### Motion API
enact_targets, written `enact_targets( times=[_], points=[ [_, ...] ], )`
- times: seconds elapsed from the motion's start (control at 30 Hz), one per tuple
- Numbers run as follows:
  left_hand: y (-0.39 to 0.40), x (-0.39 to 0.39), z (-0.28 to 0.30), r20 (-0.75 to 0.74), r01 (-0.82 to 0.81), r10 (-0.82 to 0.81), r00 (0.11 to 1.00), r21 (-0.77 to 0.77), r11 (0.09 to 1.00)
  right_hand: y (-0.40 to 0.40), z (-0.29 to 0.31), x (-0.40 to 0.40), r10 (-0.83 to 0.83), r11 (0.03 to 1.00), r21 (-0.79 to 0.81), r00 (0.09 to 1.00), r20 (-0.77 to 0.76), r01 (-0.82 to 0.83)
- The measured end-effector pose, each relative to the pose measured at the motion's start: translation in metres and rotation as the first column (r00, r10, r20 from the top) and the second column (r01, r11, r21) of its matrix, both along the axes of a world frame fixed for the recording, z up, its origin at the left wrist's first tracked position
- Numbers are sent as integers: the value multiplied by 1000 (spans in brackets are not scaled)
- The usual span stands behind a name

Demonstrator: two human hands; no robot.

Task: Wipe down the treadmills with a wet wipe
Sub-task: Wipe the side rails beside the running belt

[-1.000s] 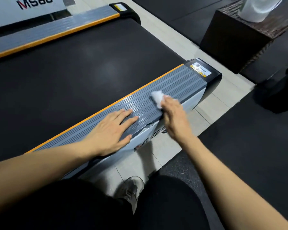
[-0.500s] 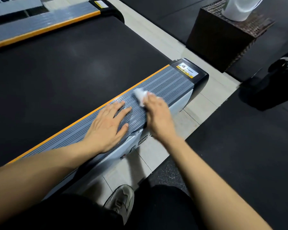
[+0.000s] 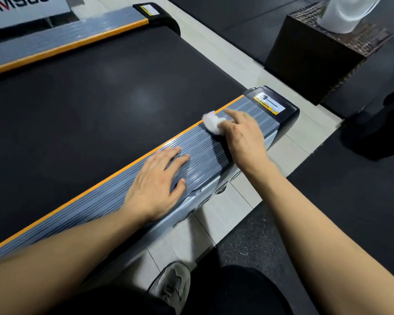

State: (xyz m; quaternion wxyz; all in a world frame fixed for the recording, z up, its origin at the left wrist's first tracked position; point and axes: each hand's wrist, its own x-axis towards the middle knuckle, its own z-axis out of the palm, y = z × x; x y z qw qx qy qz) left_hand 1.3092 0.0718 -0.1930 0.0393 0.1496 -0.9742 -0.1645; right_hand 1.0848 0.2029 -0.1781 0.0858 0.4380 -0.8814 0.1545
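1. Right hand holds a crumpled white wet wipe against the ribbed grey side rail of the treadmill, near its black end cap; index finger extended, the other fingers seemingly curled round the wipe, partly hidden.
2. Left hand rests flat on the same rail, fingers spread, holding nothing.
3. Black running belt lies beyond the orange edge strip.
4. Wicker box carries a white object, cut off at the frame's top.
5. Grey shoe is partly hidden below.
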Motion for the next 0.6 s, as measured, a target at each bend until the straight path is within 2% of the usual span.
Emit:
enact_targets(
  times=[0.07,0.1,0.17,0.23,0.33,0.43,0.5,0.6],
  points=[
    [-1,-1,-1,-3,5,-5,1000,-2,1000,3,-4,-3,-52,996,73,994,-97,59],
    [-2,-1,-2,-3,7,-7,1000,-5,1000,4,-7,0,-67,992,97,994,-88,76],
    [-2,-1,-3,2,9,-9,1000,-10,1000,1,-7,14,-131,990,47,991,0,131],
    [-2,-1,-3,4,11,-11,1000,-16,1000,-10,-3,29,-251,966,-32,963,97,255],
    [-2,-1,-2,8,12,-11,1000,-19,1000,-26,5,35,-362,932,5,928,90,363],
    [-2,-1,-1,4,9,-9,1000,-15,1000,-28,7,24,-365,931,25,927,91,364],
    [-2,-1,-1,4,9,-9,1000,-13,1000,-21,6,18,-342,936,-44,930,132,350],
    [-2,-1,0,3,5,-5,1000,-10,1000,-3,2,9,-199,968,-133,973,117,214]
  ],
)
